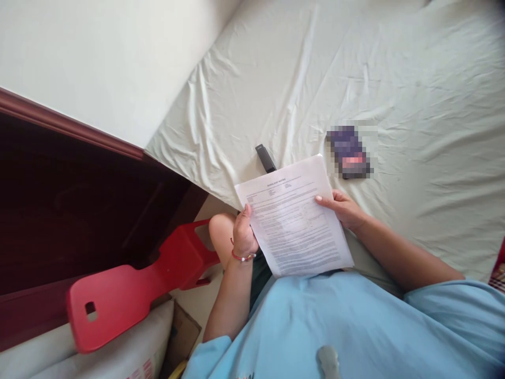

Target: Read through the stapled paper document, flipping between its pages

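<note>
Printed sheets of paper (294, 226) are held up in front of my blue shirt, tilted, with lines of text on the top page. My left hand (244, 232) grips their left edge, the thumb along the border and the other fingers hidden behind. On the opposite side my right hand (342, 208) pinches the right edge, thumb on the front of the page. Just past the top edge of the sheets lies a small black object (265, 158), partly covered by them. A dark phone-like thing (350, 151), blurred out, rests on the bedsheet to the right.
A wrinkled pale green bedsheet (414, 105) spreads beneath and beyond the papers. Red plastic stools (114, 302) stand on the left, beside a dark wooden panel (79, 200). White sacks (145, 337) and a cardboard box (181, 331) sit at the lower left.
</note>
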### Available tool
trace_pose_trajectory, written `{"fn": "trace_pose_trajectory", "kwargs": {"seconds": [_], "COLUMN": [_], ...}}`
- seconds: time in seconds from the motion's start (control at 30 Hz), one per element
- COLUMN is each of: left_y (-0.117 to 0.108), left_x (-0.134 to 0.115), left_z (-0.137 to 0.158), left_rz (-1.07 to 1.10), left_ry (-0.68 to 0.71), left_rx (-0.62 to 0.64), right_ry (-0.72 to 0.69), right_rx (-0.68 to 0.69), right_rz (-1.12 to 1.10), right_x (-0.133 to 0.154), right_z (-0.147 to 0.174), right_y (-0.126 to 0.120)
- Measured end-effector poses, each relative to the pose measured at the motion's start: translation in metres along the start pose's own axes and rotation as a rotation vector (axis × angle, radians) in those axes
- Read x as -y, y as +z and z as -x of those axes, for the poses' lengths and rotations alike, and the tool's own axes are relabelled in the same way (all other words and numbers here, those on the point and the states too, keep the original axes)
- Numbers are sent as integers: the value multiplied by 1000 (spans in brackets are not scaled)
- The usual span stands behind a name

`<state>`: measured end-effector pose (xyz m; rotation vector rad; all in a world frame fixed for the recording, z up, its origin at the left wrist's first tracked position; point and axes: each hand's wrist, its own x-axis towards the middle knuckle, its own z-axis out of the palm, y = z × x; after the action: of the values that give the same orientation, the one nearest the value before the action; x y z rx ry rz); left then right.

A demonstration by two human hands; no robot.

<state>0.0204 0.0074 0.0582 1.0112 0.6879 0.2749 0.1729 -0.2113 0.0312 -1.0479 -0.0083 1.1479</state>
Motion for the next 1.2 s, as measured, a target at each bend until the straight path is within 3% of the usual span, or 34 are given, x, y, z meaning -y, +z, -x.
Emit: {"fn": "trace_pose_trajectory", "kwargs": {"seconds": [0.5, 0.77, 1.2], "left_y": [10, 9, 11], "left_x": [5, -2, -4], "left_z": [-2, 7, 10], "left_rz": [-34, -1, -69], "left_ry": [100, -36, -76], "left_rx": [-123, 35, 51], "right_ry": [-14, -11, -8], "right_rx": [6, 8, 54], "right_rz": [13, 14, 10], "right_x": [1, 0, 1], "right_z": [1, 2, 2], "right_y": [3, 3, 3]}}
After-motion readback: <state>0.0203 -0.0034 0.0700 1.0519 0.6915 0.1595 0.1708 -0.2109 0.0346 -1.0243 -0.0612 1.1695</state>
